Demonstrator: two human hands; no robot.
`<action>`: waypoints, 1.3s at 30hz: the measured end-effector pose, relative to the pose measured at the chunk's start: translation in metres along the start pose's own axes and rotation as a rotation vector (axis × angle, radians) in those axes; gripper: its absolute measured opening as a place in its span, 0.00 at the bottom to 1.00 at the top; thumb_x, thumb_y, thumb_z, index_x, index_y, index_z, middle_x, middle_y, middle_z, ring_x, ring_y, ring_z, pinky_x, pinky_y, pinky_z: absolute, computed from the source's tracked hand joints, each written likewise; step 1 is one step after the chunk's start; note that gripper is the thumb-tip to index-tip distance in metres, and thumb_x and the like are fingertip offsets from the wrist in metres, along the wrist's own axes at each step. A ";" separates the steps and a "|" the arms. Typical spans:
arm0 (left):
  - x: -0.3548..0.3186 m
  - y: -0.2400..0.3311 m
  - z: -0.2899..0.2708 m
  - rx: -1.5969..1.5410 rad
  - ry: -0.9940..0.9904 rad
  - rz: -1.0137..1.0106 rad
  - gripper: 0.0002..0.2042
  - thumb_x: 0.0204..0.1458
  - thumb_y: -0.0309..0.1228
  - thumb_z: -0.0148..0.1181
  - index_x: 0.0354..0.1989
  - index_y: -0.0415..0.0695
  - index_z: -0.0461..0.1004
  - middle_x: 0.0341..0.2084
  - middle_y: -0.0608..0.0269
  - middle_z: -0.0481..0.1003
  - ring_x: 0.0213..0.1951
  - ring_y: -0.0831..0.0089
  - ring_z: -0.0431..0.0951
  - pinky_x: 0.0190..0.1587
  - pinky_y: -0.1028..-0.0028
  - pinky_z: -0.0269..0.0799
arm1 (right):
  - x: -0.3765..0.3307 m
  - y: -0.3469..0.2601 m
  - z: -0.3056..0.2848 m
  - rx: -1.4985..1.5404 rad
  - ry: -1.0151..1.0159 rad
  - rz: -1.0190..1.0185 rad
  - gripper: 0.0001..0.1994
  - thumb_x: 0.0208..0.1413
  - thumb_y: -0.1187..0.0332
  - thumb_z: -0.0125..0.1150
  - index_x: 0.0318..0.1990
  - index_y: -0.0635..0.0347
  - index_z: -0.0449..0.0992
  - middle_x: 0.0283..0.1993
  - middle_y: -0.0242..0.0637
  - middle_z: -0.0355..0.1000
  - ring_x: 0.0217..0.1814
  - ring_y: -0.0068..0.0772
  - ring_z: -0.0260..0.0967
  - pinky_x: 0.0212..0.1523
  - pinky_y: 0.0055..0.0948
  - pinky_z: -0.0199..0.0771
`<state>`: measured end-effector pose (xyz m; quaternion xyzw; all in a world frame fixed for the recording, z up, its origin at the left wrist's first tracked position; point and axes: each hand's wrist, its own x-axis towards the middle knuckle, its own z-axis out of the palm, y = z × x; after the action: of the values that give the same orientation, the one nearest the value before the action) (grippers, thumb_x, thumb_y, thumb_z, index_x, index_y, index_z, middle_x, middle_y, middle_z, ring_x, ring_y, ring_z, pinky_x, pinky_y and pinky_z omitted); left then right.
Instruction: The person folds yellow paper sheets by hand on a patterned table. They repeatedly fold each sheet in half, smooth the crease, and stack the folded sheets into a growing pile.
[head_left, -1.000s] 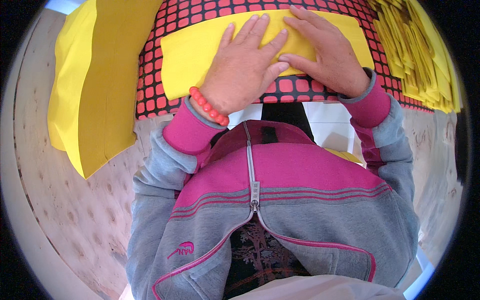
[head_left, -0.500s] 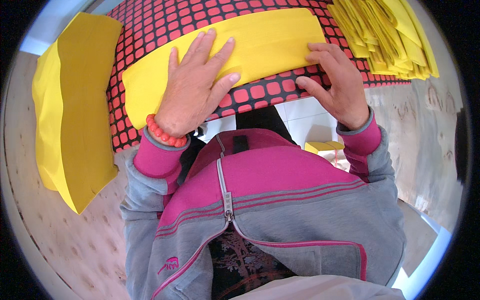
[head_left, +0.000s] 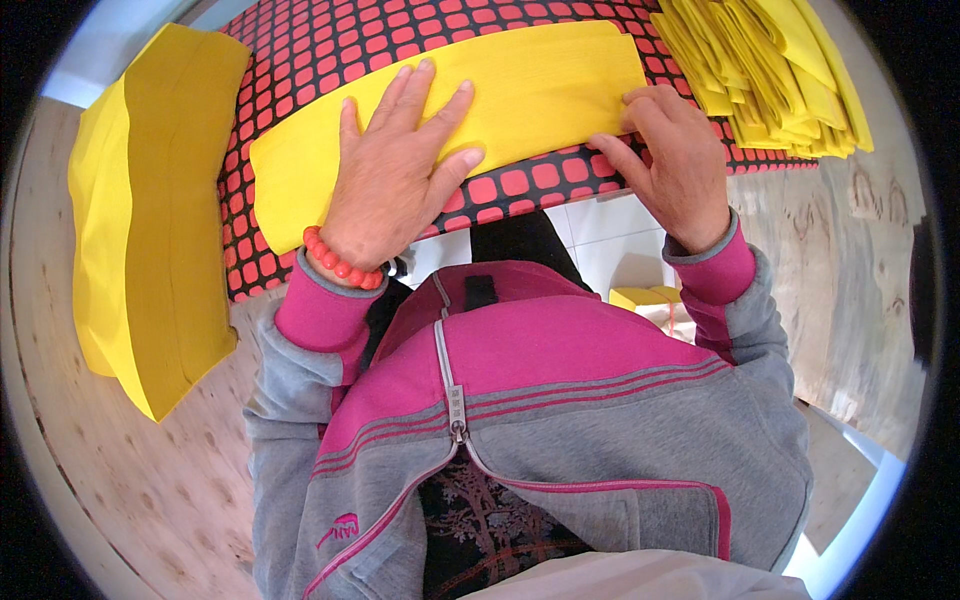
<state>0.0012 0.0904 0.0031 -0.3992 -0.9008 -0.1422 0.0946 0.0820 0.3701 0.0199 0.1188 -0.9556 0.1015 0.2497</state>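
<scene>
A long folded strip of yellow fabric [head_left: 540,85] lies slantwise across a table covered in red-and-black checked cloth. My left hand [head_left: 395,170], with a red bead bracelet at the wrist, is laid flat on the strip, fingers spread. At the strip's right end is my right hand [head_left: 675,155]. Its fingers are bent with the tips at the end edge, while the thumb points to the lower corner, apart from the fingers. Whether those fingertips press on the fabric or slip under it is hard to see.
A pile of folded yellow fabric pieces [head_left: 790,80] lies at the far right. Larger yellow fabric [head_left: 180,220] stands or hangs at the left edge of the checked table cover [head_left: 300,50]. Pale wooden surfaces [head_left: 840,260] flank both sides. Below the table edge is a yellow item [head_left: 645,297].
My right fingers have curled in more and come closer to the strip's end. The strip's right end has shifted very slightly; my left hand stays flat in nearly the same place.
</scene>
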 end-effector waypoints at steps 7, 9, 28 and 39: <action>-0.003 -0.001 0.010 0.036 0.036 -0.021 0.26 0.63 0.48 0.52 0.69 0.57 0.65 0.70 0.48 0.58 0.71 0.51 0.57 0.65 0.36 0.49 | 0.032 -0.016 0.004 -0.075 0.053 -0.067 0.13 0.58 0.58 0.64 0.36 0.60 0.75 0.36 0.43 0.73 0.41 0.50 0.72 0.48 0.44 0.71; -0.003 -0.003 0.012 0.037 0.073 -0.007 0.26 0.62 0.51 0.51 0.67 0.55 0.66 0.68 0.47 0.61 0.70 0.52 0.58 0.65 0.35 0.50 | 0.047 -0.026 0.013 0.045 0.049 -0.148 0.12 0.60 0.61 0.61 0.40 0.62 0.76 0.42 0.46 0.74 0.47 0.51 0.72 0.53 0.44 0.72; -0.033 -0.055 -0.002 0.189 0.048 -0.236 0.34 0.63 0.51 0.51 0.70 0.39 0.60 0.71 0.44 0.57 0.72 0.51 0.54 0.70 0.40 0.45 | 0.047 -0.028 0.089 0.001 0.024 -0.074 0.21 0.67 0.62 0.50 0.64 0.62 0.69 0.69 0.53 0.63 0.72 0.53 0.58 0.71 0.46 0.56; -0.053 -0.085 -0.020 0.243 -0.029 -0.463 0.33 0.64 0.52 0.48 0.70 0.40 0.59 0.71 0.45 0.55 0.74 0.51 0.52 0.69 0.39 0.45 | 0.013 0.047 0.069 -0.102 0.039 0.103 0.23 0.69 0.57 0.45 0.62 0.63 0.69 0.67 0.54 0.65 0.70 0.52 0.61 0.69 0.51 0.58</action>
<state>-0.0255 -0.0072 -0.0085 -0.1698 -0.9799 -0.0449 0.0940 0.0267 0.3951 -0.0387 0.0544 -0.9593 0.0677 0.2687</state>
